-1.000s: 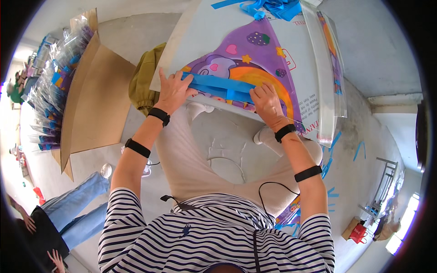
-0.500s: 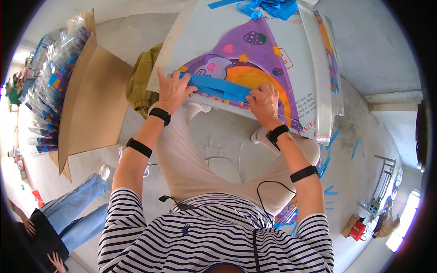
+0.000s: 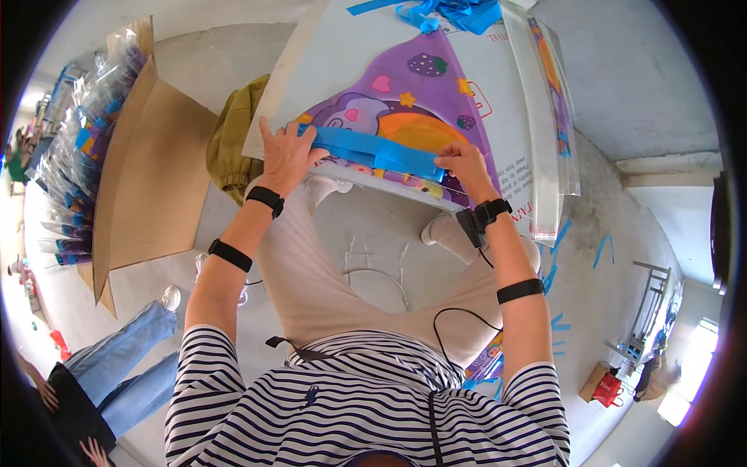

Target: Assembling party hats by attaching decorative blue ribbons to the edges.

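Observation:
A folded blue ribbon (image 3: 366, 146) lies crosswise over the lower part of a purple, kite-like triangular sheet (image 3: 393, 62) printed with cartoon figures. At the ribbon's left end, the fingers of my left hand (image 3: 286, 156) curl over it, with the thumb near the board's front edge. My right hand (image 3: 467, 167) pinches the other end between thumb and fingers; the lower right corner of the sheet is partly hidden behind that hand and wrist. Beneath everything is a pale board (image 3: 319, 66) across my knees.
Loose blue ribbons (image 3: 471, 14) are heaped at the board's far edge. Clear plastic sleeves (image 3: 520, 109) hang along its right side. Left stand an olive cloth bundle (image 3: 233, 148) and a cardboard box (image 3: 148, 163) beside wrapped packages (image 3: 74, 171). Another person's legs (image 3: 128, 358) show lower left.
My right hand has moved slightly right and turned at the wrist, still pinching the ribbon. The ribbon's right end has shifted with it. My left hand stays at the left end.

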`<state>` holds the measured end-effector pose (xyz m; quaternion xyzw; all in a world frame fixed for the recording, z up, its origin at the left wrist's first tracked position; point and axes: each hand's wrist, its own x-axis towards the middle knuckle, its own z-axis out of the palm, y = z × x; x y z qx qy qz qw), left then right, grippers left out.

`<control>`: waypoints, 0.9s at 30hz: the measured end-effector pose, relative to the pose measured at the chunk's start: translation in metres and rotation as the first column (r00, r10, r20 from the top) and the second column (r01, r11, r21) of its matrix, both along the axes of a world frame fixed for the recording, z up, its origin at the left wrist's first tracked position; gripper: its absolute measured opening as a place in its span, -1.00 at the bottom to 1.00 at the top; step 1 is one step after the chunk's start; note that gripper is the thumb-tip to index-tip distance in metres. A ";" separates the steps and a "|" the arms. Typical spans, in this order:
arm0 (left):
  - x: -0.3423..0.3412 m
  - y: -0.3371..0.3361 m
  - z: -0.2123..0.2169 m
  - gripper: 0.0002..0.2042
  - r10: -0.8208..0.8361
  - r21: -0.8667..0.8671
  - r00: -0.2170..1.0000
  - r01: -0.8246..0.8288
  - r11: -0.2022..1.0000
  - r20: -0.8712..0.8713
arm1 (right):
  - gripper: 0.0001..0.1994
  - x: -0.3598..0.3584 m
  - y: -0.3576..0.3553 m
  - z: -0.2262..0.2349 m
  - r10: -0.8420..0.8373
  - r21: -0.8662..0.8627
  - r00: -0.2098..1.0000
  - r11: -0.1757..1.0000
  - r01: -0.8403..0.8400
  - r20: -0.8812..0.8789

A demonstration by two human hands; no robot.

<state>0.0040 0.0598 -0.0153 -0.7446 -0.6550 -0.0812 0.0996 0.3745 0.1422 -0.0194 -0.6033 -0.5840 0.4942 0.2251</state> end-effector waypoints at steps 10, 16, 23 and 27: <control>-0.001 -0.001 -0.001 -0.57 0.014 -0.004 1.000 -0.014 1.000 0.003 | -0.78 -0.012 0.006 0.001 0.035 -0.012 0.993 0.999 -0.034 0.117; 0.000 -0.003 0.004 -0.50 0.034 -0.078 0.999 -0.036 0.996 -0.019 | -0.82 -0.020 -0.005 0.007 -0.025 0.256 0.948 0.965 -0.060 0.316; -0.003 -0.004 0.001 -0.50 0.025 -0.053 1.000 -0.025 0.998 -0.013 | -0.81 -0.023 -0.014 -0.001 -0.086 0.371 0.902 0.925 -0.085 0.422; -0.001 -0.002 0.001 -0.51 0.023 -0.050 1.000 -0.024 0.998 -0.012 | -0.82 -0.021 -0.020 -0.008 -0.100 0.353 0.892 0.933 -0.070 0.441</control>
